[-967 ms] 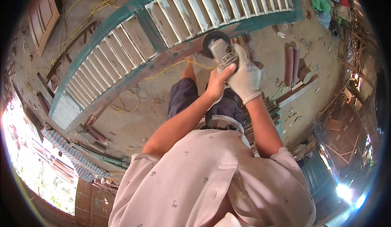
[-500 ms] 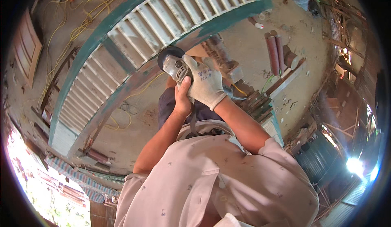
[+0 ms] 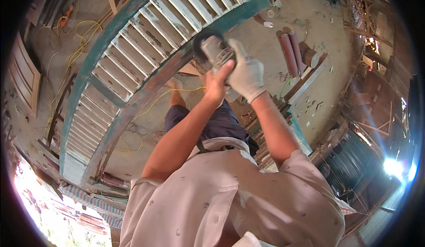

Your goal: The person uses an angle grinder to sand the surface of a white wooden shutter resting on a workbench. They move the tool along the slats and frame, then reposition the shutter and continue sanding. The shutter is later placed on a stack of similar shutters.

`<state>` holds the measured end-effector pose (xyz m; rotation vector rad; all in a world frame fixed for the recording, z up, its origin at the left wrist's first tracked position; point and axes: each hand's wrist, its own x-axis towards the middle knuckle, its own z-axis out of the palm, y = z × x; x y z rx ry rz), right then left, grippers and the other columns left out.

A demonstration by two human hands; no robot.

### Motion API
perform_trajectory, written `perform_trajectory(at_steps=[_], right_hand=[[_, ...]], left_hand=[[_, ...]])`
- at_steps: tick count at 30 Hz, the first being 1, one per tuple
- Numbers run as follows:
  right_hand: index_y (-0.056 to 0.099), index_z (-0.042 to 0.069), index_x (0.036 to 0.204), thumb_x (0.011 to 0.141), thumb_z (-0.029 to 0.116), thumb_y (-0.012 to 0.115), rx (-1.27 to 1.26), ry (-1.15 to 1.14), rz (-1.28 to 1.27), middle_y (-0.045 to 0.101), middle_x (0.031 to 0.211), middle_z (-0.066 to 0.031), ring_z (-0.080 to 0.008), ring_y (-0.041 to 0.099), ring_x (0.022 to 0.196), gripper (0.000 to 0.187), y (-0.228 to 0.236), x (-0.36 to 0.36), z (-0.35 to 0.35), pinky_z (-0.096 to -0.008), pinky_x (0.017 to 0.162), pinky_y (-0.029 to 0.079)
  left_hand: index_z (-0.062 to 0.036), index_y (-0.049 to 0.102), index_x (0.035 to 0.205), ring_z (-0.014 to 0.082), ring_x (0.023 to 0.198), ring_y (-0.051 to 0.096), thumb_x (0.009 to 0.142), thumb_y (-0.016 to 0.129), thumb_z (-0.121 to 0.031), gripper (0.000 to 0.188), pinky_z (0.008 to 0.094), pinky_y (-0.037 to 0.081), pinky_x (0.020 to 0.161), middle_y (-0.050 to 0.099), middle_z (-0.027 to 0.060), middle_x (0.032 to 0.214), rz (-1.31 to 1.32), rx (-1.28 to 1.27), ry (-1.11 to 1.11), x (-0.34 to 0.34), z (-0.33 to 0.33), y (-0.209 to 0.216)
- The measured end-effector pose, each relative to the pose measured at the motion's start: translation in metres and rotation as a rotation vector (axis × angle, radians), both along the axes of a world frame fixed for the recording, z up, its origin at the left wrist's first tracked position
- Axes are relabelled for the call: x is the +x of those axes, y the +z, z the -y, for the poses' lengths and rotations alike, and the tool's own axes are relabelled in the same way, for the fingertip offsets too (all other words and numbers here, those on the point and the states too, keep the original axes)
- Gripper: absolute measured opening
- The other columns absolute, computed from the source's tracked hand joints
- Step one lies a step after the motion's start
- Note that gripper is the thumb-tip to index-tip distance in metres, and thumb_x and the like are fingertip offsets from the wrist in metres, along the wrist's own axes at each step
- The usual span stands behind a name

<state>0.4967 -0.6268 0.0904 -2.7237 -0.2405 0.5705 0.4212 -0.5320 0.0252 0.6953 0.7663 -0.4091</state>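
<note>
An angle grinder [image 3: 217, 51] with a dark round disc is gripped between my two hands. My bare left hand [image 3: 216, 82] closes round its body from the left, thumb on top. My right hand [image 3: 249, 75], in a pale work glove, wraps the grinder from the right. The blurred disc lies at the near edge of a louvred shutter [image 3: 157, 65]; whether it touches the wood, I cannot tell. Green paint covers much of the shutter's frame, while its near rail shows worn brownish patches. The slats are whitish and flaking.
A yellow cord [image 3: 164, 93] runs below the shutter, with more coils at the far left. Brown cylinders [image 3: 290, 54] stand at the right, near stacked wood strips [image 3: 261, 129]. A wooden panel [image 3: 24, 76] leans at the left. Bright light glares at the lower right.
Both hands and the grinder have moved right and slightly farther along the shutter's near rail. The whole view has shifted, with the shutter now farther left in the picture. The grip remains.
</note>
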Motion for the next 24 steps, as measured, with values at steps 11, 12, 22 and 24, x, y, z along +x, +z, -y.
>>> perform_trajectory(at_steps=[11, 12, 22, 24], right_hand=[[0.052, 0.017, 0.155, 0.088, 0.041, 0.076, 0.077, 0.081, -0.065, 0.078, 0.109, -0.024, -0.0454, 0.076, 0.097, 0.075, -0.006, -0.018, -0.006, -0.0553, 0.084, 0.059], [0.05, 0.017, 0.156, 0.089, 0.041, 0.075, 0.123, 0.115, -0.07, 0.078, 0.11, -0.0237, -0.0447, 0.077, 0.098, 0.076, -0.007, -0.029, -0.017, -0.0555, 0.083, 0.059], [0.054, 0.017, 0.152, 0.088, 0.039, 0.074, 0.051, 0.051, -0.069, 0.078, 0.108, -0.0207, -0.0421, 0.077, 0.097, 0.07, 0.01, 0.014, 0.004, -0.0548, 0.085, 0.059], [0.054, 0.016, 0.15, 0.087, 0.039, 0.077, 0.004, 0.006, -0.056, 0.078, 0.108, -0.022, -0.0442, 0.077, 0.098, 0.071, 0.007, 0.03, 0.022, -0.0554, 0.087, 0.058]], left_hand=[[0.0023, 0.065, 0.14, 0.022, 0.115, 0.07, 0.099, 0.077, -0.045, 0.064, 0.038, 0.053, 0.105, 0.073, 0.0115, 0.127, -0.074, -0.083, 0.194, -0.023, -0.004, 0.017], [0.0008, 0.064, 0.141, 0.0214, 0.118, 0.069, 0.101, 0.075, -0.043, 0.06, 0.0366, 0.051, 0.107, 0.071, 0.0108, 0.131, -0.055, -0.089, 0.211, -0.044, -0.011, 0.006], [0.0007, 0.065, 0.137, 0.0192, 0.109, 0.069, 0.102, 0.074, -0.042, 0.056, 0.0355, 0.053, 0.098, 0.073, 0.0093, 0.121, 0.001, -0.019, 0.165, 0.006, 0.013, 0.019], [-0.0002, 0.067, 0.135, 0.0191, 0.103, 0.07, 0.101, 0.075, -0.047, 0.058, 0.0355, 0.055, 0.092, 0.074, 0.0098, 0.116, 0.017, -0.068, 0.036, 0.03, 0.019, 0.022]])
